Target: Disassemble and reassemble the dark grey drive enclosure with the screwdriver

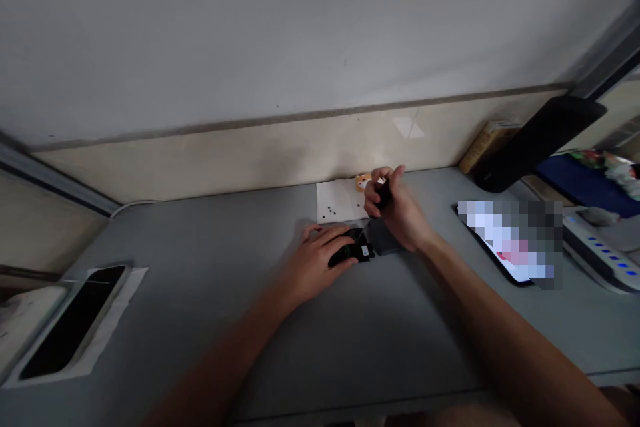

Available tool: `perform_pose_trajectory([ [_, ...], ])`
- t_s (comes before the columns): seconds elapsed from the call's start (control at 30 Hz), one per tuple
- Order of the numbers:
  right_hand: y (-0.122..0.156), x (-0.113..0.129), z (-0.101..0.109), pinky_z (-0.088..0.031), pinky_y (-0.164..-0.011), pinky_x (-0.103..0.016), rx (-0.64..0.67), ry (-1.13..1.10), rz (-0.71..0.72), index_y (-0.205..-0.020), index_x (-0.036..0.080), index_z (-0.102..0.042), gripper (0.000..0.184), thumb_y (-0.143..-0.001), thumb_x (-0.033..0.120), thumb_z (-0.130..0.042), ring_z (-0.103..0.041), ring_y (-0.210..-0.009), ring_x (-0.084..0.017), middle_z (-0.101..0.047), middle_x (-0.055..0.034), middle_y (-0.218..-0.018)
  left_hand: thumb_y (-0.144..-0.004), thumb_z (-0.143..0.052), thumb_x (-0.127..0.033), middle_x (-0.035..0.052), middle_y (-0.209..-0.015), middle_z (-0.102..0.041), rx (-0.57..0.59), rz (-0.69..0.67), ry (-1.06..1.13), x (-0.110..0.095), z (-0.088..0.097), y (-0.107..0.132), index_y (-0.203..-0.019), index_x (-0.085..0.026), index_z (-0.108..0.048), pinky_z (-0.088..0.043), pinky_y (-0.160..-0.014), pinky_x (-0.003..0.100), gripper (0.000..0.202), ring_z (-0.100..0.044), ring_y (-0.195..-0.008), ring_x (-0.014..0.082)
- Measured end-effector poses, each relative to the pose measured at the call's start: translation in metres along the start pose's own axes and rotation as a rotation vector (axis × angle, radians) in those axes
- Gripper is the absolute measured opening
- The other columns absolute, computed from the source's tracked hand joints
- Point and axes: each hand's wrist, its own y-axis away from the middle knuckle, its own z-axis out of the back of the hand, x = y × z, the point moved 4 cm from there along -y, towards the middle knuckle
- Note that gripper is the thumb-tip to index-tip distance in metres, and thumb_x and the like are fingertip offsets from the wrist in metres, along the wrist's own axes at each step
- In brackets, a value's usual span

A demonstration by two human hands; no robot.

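Observation:
My left hand (320,260) rests on the table with its fingers curled over a black electronic device (364,250), holding it down. A small white label shows on the device's right part. Above and to the right, my right hand (395,207) is closed round the dark handle of a screwdriver (383,195). Its thin shaft points down-left towards the device; whether the tip touches cannot be made out. A dark grey flat piece (385,239) lies under my right hand, beside the device. Just behind, several tiny dark screws lie on a white paper sheet (343,193) with an orange cartoon animal.
A phone with a lit screen (500,240) lies to the right, near a white power strip (600,250). A black cylinder (540,143) leans by a book (487,143) at the back right. Another dark-screened phone (75,320) lies left. A wall closes off the back.

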Motion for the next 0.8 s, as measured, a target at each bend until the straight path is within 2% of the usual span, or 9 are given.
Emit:
perform_pose_trajectory([
  [0.1,-0.001,-0.001,0.003,-0.045,-0.063,-0.031,0.014,-0.009,-0.022,-0.091,0.026,-0.064,0.042,-0.086,0.068,-0.064,-0.051,-0.067,-0.015,-0.052,0.0009,-0.078,-0.103,-0.057,-0.044,0.0059,-0.14,-0.067,-0.004,-0.001,-0.013,0.0,0.0,0.0,-0.12,-0.027,-0.068,-0.041,-0.115,0.049,0.027,-0.065,-0.122,0.0244],
  [0.2,-0.001,0.0,0.009,-0.047,-0.071,-0.031,-0.019,0.1,0.017,-0.079,0.026,-0.059,0.044,-0.077,0.067,-0.074,-0.055,-0.077,-0.016,-0.056,-0.0003,-0.085,-0.103,-0.057,-0.043,0.0065,-0.139,-0.067,-0.014,-0.02,-0.038,-0.001,0.001,0.0,-0.12,-0.027,-0.068,-0.042,-0.113,0.048,0.026,-0.066,-0.122,0.0244],
  [0.3,-0.001,0.002,0.016,-0.044,-0.067,-0.031,-0.113,0.403,0.079,-0.068,0.025,-0.049,0.055,-0.075,0.074,-0.071,-0.049,-0.068,-0.015,-0.051,0.0019,-0.072,-0.103,-0.057,-0.041,0.0071,-0.137,-0.068,-0.013,-0.047,-0.064,-0.003,0.002,0.0,-0.12,-0.026,-0.068,-0.041,-0.112,0.05,0.025,-0.065,-0.122,0.025],
  [0.37,0.0,0.004,0.019,-0.043,-0.065,-0.031,-0.183,0.645,0.11,-0.068,0.024,-0.051,0.058,-0.079,0.08,-0.06,-0.047,-0.065,-0.015,-0.049,0.0022,-0.065,-0.103,-0.056,-0.039,0.0077,-0.135,-0.068,-0.003,-0.059,-0.075,-0.004,0.004,0.001,-0.12,-0.026,-0.067,-0.04,-0.112,0.051,0.024,-0.065,-0.123,0.0257],
  [0.43,-0.001,0.005,0.023,-0.043,-0.064,-0.031,-0.241,0.78,0.109,-0.068,0.023,-0.056,0.064,-0.08,0.086,-0.052,-0.05,-0.064,-0.016,-0.051,0.0012,-0.063,-0.103,-0.055,-0.038,0.0082,-0.134,-0.068,0.005,-0.063,-0.081,-0.004,0.006,0.001,-0.12,-0.026,-0.067,-0.04,-0.112,0.051,0.024,-0.064,-0.123,0.0261],
  [0.57,-0.003,0.004,0.037,-0.042,-0.058,-0.031,-0.407,0.745,0.04,-0.065,0.022,-0.058,0.07,-0.079,0.09,-0.045,-0.052,-0.056,-0.016,-0.052,0.0008,-0.056,-0.104,-0.054,-0.037,0.0094,-0.134,-0.067,0.031,-0.068,-0.077,-0.005,0.01,0.0,-0.123,-0.026,-0.068,-0.039,-0.112,0.053,0.027,-0.063,-0.124,0.0272],
  [0.67,-0.003,0.008,0.045,-0.041,-0.056,-0.03,-0.54,0.716,0.081,-0.067,0.022,-0.059,0.069,-0.079,0.089,-0.047,-0.051,-0.056,-0.016,-0.051,0.0014,-0.055,-0.105,-0.051,-0.037,0.0092,-0.133,-0.067,0.038,-0.06,-0.05,-0.006,0.012,0.0,-0.122,-0.025,-0.069,-0.039,-0.112,0.052,0.028,-0.063,-0.124,0.0266],
  [0.8,-0.004,0.013,0.047,-0.041,-0.057,-0.031,-0.563,0.755,0.11,-0.064,0.023,-0.057,0.068,-0.077,0.09,-0.05,-0.051,-0.057,-0.016,-0.048,0.0019,-0.055,-0.106,-0.047,-0.034,0.0083,-0.133,-0.068,0.008,-0.03,0.008,-0.006,0.014,0.0,-0.118,-0.025,-0.071,-0.041,-0.111,0.05,0.029,-0.063,-0.123,0.0258],
])
